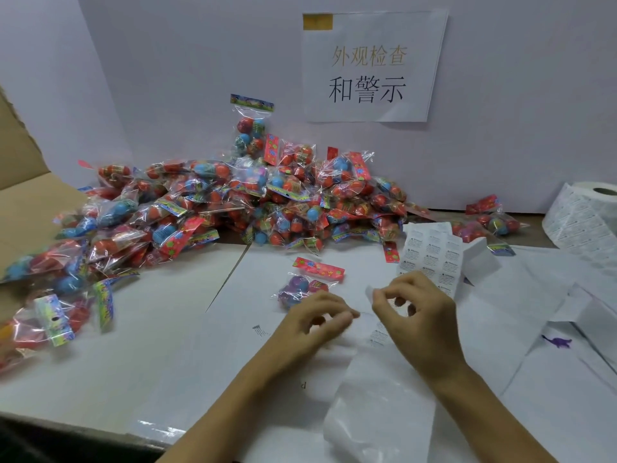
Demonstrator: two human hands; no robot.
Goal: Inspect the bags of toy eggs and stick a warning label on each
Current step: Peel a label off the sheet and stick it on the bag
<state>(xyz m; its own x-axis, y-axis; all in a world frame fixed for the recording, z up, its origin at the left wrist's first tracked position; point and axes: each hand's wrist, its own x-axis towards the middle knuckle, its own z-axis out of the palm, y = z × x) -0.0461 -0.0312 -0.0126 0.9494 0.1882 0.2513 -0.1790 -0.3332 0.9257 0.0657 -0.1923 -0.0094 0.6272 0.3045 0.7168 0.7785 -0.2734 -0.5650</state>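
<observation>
One small bag of toy eggs (309,285) flat on the white paper (207,345), purple eggs inside, red card on top. Just in front of it, both hands. Left hand (312,320) with fingers curled, tips pinched near a thin white strip, too blurry to tell if held. Right hand (412,307) with fingers bent, pinching the corner of a little white label (370,292), peeled up from the long label sheet (430,262). Sheet running under the right hand and down toward the table edge. Behind, a big heap of bags (233,202) full of red and blue eggs, against the white wall. More bags spilling into a cardboard box (30,202) on the left. Fat roll of labels (584,215) far right. Paper sign (370,66) stuck on the wall. Tiny purple dinosaur (558,342) on the paper at right.
</observation>
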